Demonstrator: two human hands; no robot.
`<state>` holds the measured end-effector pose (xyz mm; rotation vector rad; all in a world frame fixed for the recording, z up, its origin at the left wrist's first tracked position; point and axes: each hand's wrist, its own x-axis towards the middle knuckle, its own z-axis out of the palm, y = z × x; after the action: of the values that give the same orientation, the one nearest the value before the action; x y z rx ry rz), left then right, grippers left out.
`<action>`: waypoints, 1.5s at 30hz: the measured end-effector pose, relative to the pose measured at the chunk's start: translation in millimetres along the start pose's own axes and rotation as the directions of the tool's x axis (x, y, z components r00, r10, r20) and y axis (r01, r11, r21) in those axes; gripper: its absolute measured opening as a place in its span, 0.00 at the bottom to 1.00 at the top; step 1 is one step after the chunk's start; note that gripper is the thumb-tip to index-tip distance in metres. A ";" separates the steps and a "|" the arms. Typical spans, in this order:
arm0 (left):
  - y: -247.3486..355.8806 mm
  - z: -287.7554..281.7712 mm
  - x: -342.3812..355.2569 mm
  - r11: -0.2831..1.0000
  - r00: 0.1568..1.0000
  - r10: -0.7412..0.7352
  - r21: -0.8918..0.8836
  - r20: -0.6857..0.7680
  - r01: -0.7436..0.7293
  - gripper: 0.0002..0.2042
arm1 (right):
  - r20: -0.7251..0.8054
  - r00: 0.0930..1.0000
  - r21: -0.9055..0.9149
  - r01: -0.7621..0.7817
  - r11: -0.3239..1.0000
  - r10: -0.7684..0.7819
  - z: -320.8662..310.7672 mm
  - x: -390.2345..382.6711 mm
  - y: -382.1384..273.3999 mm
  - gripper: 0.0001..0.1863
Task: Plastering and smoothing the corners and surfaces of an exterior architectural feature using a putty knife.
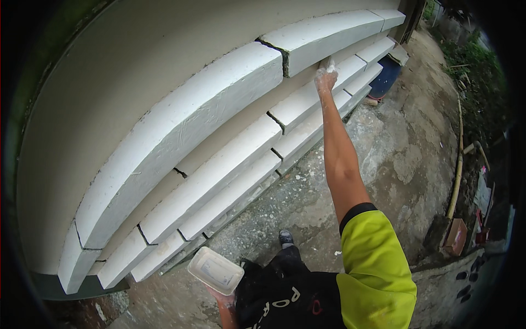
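My right arm reaches far forward, and my right hand (326,79), dusted white, is closed just beneath the top white ledge (323,39). Its fingers are curled around something small and pale that I cannot make out. Low in front of my body, my left hand (223,299) grips a shallow off-white rectangular tray (216,271) from its near side. Greyish residue lies on the tray's bottom. Below the top ledge run more long white blocks (219,170) in stepped rows along the beige wall (93,98). Dark gaps split the rows into sections.
Stained concrete floor (307,219) runs along the wall. A dark blue rounded object (386,77) leans by the far end of the ledges. To the right are a bamboo pole (456,181), a small reddish box (456,237), scattered debris and green plants (476,71).
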<state>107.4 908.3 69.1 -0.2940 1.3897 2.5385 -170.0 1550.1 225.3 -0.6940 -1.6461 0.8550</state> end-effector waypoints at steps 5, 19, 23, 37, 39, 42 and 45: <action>-7.2 3.6 -7.3 0.998 0.990 0.011 -0.057 -0.137 -0.020 0.28 | 0.369 0.907 -0.060 0.239 0.969 -0.201 0.6 -102.9 -34.1 0.20; -38.1 37.1 -0.8 0.995 1.000 -0.027 0.091 -0.008 0.027 0.34 | 0.322 0.885 0.082 0.328 0.941 -0.336 -2.0 -91.5 -8.5 0.26; -46.1 49.5 0.0 0.796 0.989 0.129 0.586 0.078 -0.150 0.26 | 0.299 0.843 0.266 0.377 0.887 -0.447 -24.8 -93.1 15.5 0.29; -49.7 40.4 2.0 0.969 0.991 0.119 0.224 -0.064 -0.102 0.27 | 0.653 0.639 0.264 0.311 0.913 -0.406 -3.7 -198.3 -49.4 0.25; -41.2 45.1 1.4 0.979 0.993 -0.037 -0.204 -0.111 0.014 0.28 | 0.499 0.648 0.533 0.293 0.794 -0.575 -28.1 -195.5 -69.6 0.25; -42.7 21.4 -7.6 0.978 0.993 -0.025 -0.210 -0.119 -0.001 0.29 | 0.394 0.917 0.161 -0.137 0.977 0.063 -42.3 -159.3 -107.0 0.19; -35.3 32.0 -6.5 0.908 0.984 -0.122 -0.415 -0.131 0.057 0.29 | 0.179 0.957 0.027 0.228 0.973 -0.229 -9.4 -156.1 -53.5 0.21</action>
<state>122.0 953.1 59.7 -0.6255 0.8441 2.7579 -126.1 1396.1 184.6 -0.4194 -1.8452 0.7721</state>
